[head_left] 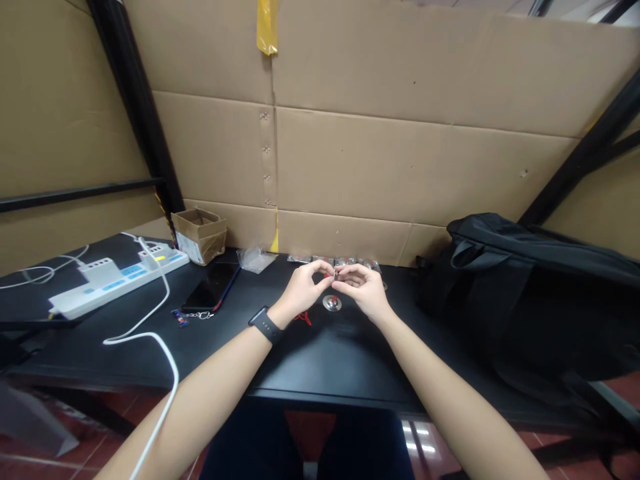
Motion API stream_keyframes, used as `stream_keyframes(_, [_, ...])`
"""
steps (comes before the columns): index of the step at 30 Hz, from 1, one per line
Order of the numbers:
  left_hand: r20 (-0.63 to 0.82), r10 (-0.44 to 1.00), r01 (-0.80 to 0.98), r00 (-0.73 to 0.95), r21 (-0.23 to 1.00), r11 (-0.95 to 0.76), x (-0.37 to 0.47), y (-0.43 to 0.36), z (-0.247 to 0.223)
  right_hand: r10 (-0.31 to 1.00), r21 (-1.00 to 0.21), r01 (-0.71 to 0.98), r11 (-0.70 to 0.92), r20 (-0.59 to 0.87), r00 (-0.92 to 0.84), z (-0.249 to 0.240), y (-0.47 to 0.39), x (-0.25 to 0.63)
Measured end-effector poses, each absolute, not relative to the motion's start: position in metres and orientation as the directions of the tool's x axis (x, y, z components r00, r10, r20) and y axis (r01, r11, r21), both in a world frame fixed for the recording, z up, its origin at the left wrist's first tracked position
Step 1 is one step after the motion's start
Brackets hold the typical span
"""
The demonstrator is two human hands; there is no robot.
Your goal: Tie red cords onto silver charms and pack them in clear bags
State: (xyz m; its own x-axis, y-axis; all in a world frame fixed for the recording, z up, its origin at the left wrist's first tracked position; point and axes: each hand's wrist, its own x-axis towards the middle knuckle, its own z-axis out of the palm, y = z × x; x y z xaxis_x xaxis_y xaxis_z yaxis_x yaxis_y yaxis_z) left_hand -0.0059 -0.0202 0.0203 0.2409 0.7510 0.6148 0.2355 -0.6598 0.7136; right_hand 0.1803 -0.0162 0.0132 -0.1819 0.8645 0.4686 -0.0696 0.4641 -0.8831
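Note:
My left hand (306,285) and my right hand (363,288) meet over the black table, thumbs and fingertips pinched together. Between them is a small cymbal (335,274), seen nearly edge-on and mostly covered by the fingers, with a bit of red cord beside it. Just below the fingertips, another small shiny cymbal (332,304) lies on the table, red cord at its centre. A loop of red cord (303,318) rests by my left wrist. Behind my hands, several clear-wrapped packets (345,261) with red bits inside stand in a row, partly hidden.
A black bag (520,300) fills the right side. To the left are a phone (213,287), a keyring (200,315), a white power strip (120,283), an open cardboard box (200,235) and a clear plastic bag (256,259). A white cable (167,353) crosses my left forearm. Cardboard walls the back.

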Motion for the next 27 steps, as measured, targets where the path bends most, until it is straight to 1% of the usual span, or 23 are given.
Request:
stream_keyframes(2, [0.609,0.762,0.158,0.222,0.748,-0.644,-0.004,-0.017,0.017,0.861,-0.881,-0.065,0.469,0.472,-0.189,0.014,-0.016,0.18])
stream_keyframes(4, [0.599,0.774,0.118,0.208,0.77,-0.627,-0.003,-0.015,0.015,0.86,-0.88,-0.05,0.473,0.473,-0.192,0.014,-0.017,0.179])
stream_keyframes(9, [0.589,0.787,0.096,0.184,0.786,-0.611,-0.004,-0.013,0.012,0.861,-0.88,-0.017,0.475,0.469,-0.197,0.015,-0.017,0.179])
stream_keyframes(12, [0.554,0.808,0.057,0.201,0.817,-0.574,-0.004,-0.014,0.012,0.849,-0.871,-0.004,0.492,0.481,-0.218,0.015,-0.017,0.18])
stream_keyframes(15, [0.485,0.848,-0.017,0.214,0.87,-0.494,-0.003,-0.014,0.012,0.821,-0.844,0.02,0.536,0.515,-0.248,0.017,-0.017,0.183])
stream_keyframes(18, [0.375,0.896,-0.13,0.237,0.926,-0.353,-0.002,-0.013,0.009,0.801,-0.818,0.073,0.57,0.533,-0.273,0.019,-0.017,0.185])
stream_keyframes(21, [0.287,0.922,-0.206,0.261,0.949,-0.237,-0.002,-0.009,0.006,0.796,-0.807,0.106,0.581,0.536,-0.283,0.019,-0.016,0.185])
stream_keyframes(27, [0.261,0.935,-0.282,0.241,0.941,-0.19,-0.004,-0.007,0.006,0.779,-0.803,0.071,0.592,0.548,-0.304,0.016,-0.012,0.185])
